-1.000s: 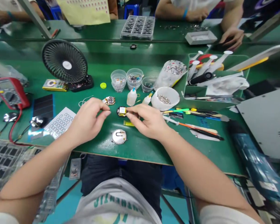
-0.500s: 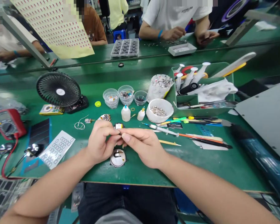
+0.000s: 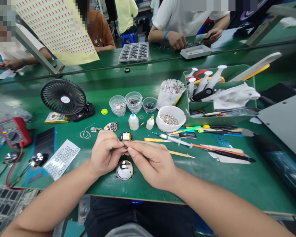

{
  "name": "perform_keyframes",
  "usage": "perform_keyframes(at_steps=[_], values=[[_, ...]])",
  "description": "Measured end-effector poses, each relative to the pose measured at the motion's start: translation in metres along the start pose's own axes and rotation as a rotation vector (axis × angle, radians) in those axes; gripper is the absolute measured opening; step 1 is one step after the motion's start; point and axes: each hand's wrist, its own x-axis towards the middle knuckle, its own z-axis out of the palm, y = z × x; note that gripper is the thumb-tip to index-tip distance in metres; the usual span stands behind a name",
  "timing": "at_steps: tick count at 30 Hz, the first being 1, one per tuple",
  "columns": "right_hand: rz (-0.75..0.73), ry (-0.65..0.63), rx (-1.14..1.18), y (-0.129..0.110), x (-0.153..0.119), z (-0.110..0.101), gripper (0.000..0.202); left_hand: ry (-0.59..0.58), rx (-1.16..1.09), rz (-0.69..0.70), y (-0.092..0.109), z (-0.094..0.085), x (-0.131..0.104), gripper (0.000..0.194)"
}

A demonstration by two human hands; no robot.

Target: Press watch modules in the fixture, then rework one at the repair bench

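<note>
Above the front middle of the bench, my left hand and my right hand meet at the fingertips. Between them they pinch a tiny dark part, mostly covered by the fingers and too small to name. Just below the fingertips a round white disc-shaped part with a black U-shaped strip lies on the green bench. Behind the hands rests a small black module with a white and yellow label. A round part with exposed components lies farther left.
Left stand a black fan, a red multimeter and a sticker sheet. Small bottles, plastic cups and a white bowl stand behind. Tools and a syringe lie right, before a green bin. Other people sit opposite.
The camera view has shifted slightly. My fingertips have tilted a little and moved lower, uncovering more of the labelled black module. Across the bench, a co-worker's hand has moved toward the white tray.
</note>
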Motion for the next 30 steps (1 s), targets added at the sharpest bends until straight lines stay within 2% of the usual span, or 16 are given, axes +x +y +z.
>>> perform_keyframes(at_steps=[4,13,22,30], values=[[-0.111,0.015,-0.114,0.002,-0.001,-0.001,0.029,-0.009,-0.013,0.000,-0.001,0.000,0.000,0.006],[-0.127,0.021,-0.181,0.001,-0.002,-0.001,0.033,-0.020,0.022,0.007,0.001,-0.001,0.002,0.008],[-0.001,0.012,-0.122,-0.001,0.001,-0.001,0.020,-0.053,0.035,0.004,0.004,-0.002,0.004,0.012],[0.068,0.042,-0.126,-0.003,0.001,-0.001,0.019,-0.062,0.027,-0.018,0.010,-0.003,0.006,0.016]])
